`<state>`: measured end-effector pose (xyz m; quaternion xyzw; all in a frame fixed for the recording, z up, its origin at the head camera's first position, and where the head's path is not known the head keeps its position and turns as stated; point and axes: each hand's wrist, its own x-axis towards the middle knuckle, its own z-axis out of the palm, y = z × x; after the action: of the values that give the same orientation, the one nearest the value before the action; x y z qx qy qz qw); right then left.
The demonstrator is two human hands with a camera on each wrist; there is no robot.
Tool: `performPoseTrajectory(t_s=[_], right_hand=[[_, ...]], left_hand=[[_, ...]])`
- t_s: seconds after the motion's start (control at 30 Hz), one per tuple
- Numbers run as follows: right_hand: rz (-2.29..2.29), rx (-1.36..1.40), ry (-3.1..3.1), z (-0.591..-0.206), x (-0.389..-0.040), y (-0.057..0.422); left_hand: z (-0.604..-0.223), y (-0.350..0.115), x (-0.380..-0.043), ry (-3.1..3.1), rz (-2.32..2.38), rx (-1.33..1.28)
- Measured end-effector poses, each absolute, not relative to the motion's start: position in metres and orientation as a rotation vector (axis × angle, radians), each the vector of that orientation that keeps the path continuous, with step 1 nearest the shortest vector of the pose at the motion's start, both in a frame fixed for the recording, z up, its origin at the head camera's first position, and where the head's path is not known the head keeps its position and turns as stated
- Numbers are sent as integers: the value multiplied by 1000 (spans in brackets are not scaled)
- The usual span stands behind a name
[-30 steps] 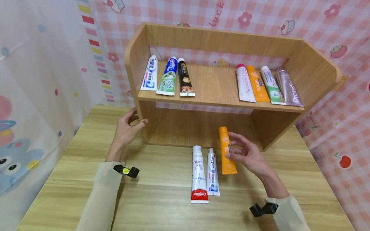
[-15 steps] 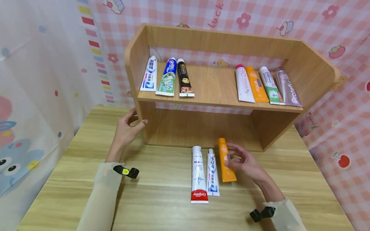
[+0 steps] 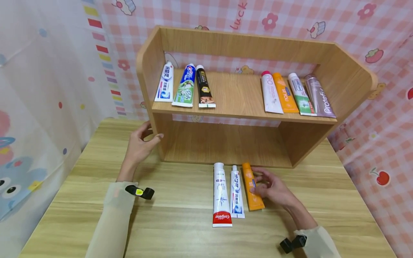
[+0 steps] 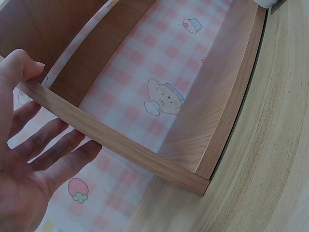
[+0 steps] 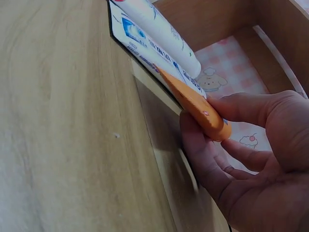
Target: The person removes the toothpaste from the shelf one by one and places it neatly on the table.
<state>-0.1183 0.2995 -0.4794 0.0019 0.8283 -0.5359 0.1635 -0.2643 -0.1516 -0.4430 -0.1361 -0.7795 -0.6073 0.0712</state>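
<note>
An orange tube point(image 3: 250, 186) is pinched between the thumb and fingers of the right hand point(image 3: 274, 188). It is held low by the bench point(image 3: 180, 222), in front of the wooden shelf point(image 3: 222, 143); whether the bench is touched by it cannot be told. A thin white tube point(image 3: 237, 195) is seen just beside it, then a big white tube point(image 3: 221, 197) with a red end. The shelf's side board point(image 4: 120, 145) is gripped by the left hand point(image 3: 141, 143).

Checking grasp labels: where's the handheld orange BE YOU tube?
Head view, right of centre: the orange BE YOU tube is in the right hand, just right of the blue-and-white toothpaste tube, near the wooden shelf.
</note>
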Motion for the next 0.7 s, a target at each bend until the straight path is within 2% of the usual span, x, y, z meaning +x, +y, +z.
performPoseTrajectory(t_s=[0.7], right_hand=[[-1357, 173, 2460, -473, -113, 278]], left_hand=[[-444, -152, -265, -2337, -1810, -417]])
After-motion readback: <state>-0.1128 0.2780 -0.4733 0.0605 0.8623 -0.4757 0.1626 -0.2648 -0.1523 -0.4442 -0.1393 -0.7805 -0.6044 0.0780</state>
